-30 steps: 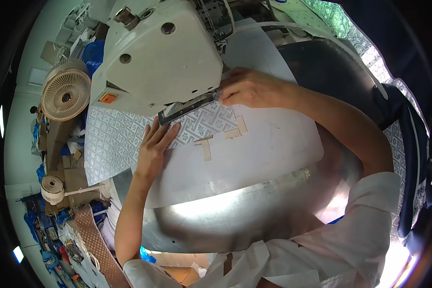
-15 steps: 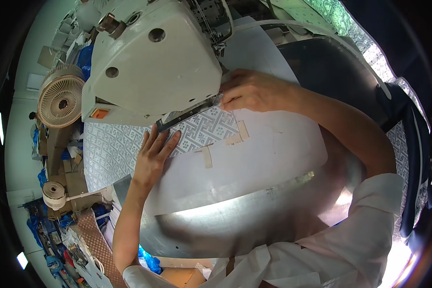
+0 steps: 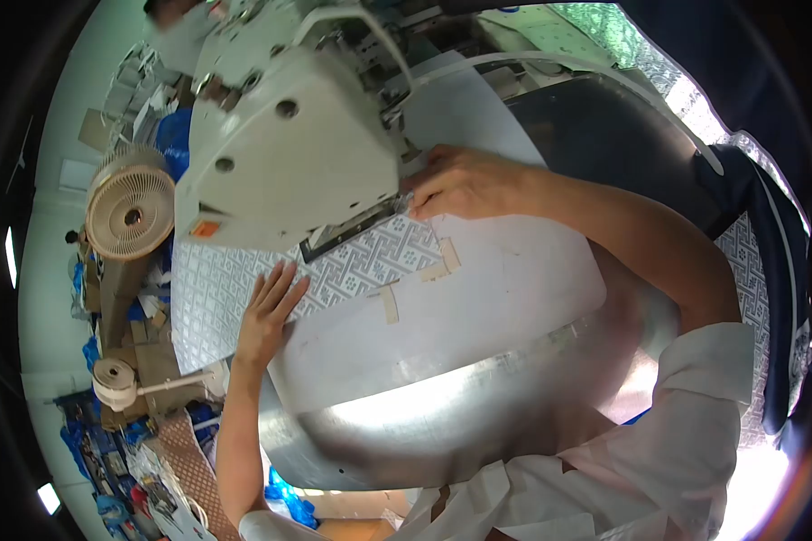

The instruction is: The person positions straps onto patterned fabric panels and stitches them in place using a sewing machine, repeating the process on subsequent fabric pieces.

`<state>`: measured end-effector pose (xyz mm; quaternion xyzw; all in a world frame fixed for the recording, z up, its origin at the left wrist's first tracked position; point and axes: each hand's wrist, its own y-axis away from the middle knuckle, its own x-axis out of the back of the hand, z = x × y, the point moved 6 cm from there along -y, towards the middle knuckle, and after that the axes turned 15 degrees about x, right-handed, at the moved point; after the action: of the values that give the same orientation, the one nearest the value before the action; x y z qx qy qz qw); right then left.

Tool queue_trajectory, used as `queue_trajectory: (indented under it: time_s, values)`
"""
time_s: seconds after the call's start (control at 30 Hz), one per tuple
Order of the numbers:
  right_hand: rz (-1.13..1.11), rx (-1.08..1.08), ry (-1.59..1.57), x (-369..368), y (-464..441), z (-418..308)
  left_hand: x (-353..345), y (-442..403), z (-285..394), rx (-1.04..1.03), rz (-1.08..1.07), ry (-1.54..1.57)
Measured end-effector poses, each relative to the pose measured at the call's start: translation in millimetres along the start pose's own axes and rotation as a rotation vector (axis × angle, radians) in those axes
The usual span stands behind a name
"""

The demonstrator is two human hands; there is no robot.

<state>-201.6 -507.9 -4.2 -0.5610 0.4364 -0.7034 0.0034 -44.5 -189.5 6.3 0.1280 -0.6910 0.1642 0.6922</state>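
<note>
Patterned cloth (image 3: 361,261), grey and white, is lying under the near edge of the sewing machine (image 3: 307,162) and spreading out to the left. A dark bar (image 3: 354,231) is running slantwise along the machine's lower edge, just above the cloth.

Left hand (image 3: 266,316): resting flat on the near left part of the cloth, fingers straight and slightly apart, gripping nothing. Right hand (image 3: 465,185): reaching in from the right, fingers curling down at the bar's right end; cannot tell whether they are pinching anything.

White sheet (image 3: 523,261) is lying to the near right of the cloth, meeting its edge. Beige strips (image 3: 390,305) are sitting along that border, 1 of them pointing toward the near side. Metal table top (image 3: 442,406) is shining on the near side, below the sheet.

Far left: 1 fan (image 3: 132,216) is standing in front of a blue bag (image 3: 173,144); 1 other person (image 3: 179,36) is partly showing beyond the machine. Near left: blue plastic (image 3: 289,500) is showing below the table top.
</note>
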Motion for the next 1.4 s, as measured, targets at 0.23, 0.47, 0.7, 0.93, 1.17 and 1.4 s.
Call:
queue_trajectory:
  time_s: [0.23,0.47,0.7,0.93,1.17,1.4]
  values:
    - [0.034,0.041,-0.033,-5.2,4.8,0.0,-7.9,12.6,-31.5,0.072,-0.026,-0.087]
    - [0.048,0.042,-0.042,-7.8,6.5,-0.2,-8.0,12.8,-32.6,0.086,-0.045,-0.079]
    - [0.114,0.058,-0.083,-4.0,7.9,-1.0,-6.6,13.2,-30.0,0.138,-0.090,-0.070]
    - [0.121,0.005,-0.074,-4.8,5.8,2.9,-11.9,13.9,-38.0,0.142,-0.047,-0.059]
    - [0.095,0.001,-0.018,-2.3,2.8,5.4,-7.5,14.1,-30.6,0.150,-0.052,-0.085]
    - [0.080,-0.020,-0.016,-0.7,0.3,6.5,-10.0,16.8,-29.4,0.112,-0.023,-0.101]
